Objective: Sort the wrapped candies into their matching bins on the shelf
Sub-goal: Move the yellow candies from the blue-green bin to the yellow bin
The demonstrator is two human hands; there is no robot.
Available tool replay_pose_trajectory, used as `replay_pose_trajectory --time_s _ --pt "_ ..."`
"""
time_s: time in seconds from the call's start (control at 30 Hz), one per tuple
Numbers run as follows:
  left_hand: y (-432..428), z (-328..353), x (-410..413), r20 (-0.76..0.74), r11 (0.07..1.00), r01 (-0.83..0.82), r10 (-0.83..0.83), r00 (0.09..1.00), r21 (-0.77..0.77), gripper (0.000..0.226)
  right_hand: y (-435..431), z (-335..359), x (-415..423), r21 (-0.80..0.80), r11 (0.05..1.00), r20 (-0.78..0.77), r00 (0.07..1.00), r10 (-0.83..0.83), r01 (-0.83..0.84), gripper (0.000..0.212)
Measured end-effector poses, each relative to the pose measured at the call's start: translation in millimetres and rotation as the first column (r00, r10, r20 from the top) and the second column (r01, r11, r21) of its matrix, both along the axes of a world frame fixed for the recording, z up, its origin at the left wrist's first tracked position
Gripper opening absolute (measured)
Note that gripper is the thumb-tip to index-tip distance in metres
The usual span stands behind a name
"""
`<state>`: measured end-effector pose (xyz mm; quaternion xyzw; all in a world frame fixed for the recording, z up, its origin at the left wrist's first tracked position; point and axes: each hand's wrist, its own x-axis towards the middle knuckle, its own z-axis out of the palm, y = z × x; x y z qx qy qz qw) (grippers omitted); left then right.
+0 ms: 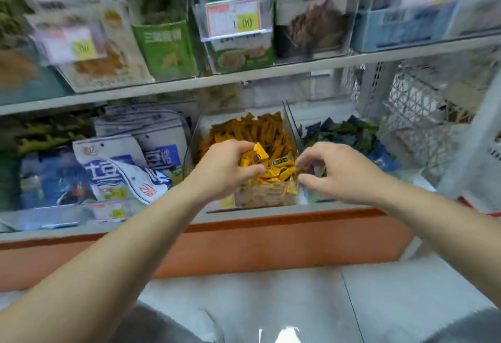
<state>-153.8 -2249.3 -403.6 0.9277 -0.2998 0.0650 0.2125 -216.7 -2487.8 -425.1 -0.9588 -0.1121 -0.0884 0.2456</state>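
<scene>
On the lower shelf [271, 209] at far left, a heap of white-and-blue packets [116, 169]. Next, with the left hand [227, 169], grips a cluster of yellow wrapped candies [254, 154], fingers curled round them, just above the clear bin [265, 196] full of the same yellow pieces. Further right, holds the right hand [341, 171] at the divider [292, 131] beside the dark blue-green candies [344, 131]; fingers curled, thumb near forefinger, cannot tell whether pinching anything

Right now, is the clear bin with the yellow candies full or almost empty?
Nearly full: yellow candies are heaped through the clear bin, showing behind its front wall, and the left hand holds some above them.
</scene>
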Motion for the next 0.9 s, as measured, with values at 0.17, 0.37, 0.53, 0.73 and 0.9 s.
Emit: replay_pose_trajectory --time_s 0.17,0.37,0.53,0.73,0.9 --pt "-36.2 0.8 76.4 0.164 0.936 -0.113 0.061 0.985 0.334 0.066 -14.4 -9.7 62.4 0.171 0.963 0.063 0.973 -0.221 0.207 0.042" --pt "-78.1 -5.6 142.2 0.092 0.952 -0.071 0.045 0.995 0.298 0.046 -2.8 -34.8 106.9 0.172 0.942 -0.069 0.958 -0.279 0.287 0.055" --pt "-113.3 -36.1 195.3 -0.216 0.967 0.072 -0.019 0.976 0.243 0.036 -1.4 -57.8 115.9 0.186 0.93 -0.134 0.946 -0.295 0.316 0.067" --pt "-107.5 -54.8 222.7 -0.168 0.839 0.207 -0.139 0.976 0.503 0.062 -0.3 -56.7 116.0 0.173 0.94 -0.133 0.952 -0.274 0.295 0.062" --pt "-55.5 -38.6 234.9 -0.136 0.845 0.191 -0.141 0.981 0.499 0.057 0.0 -55.7 113.0 0.195 0.931 -0.131 0.948 -0.289 0.31 0.059"
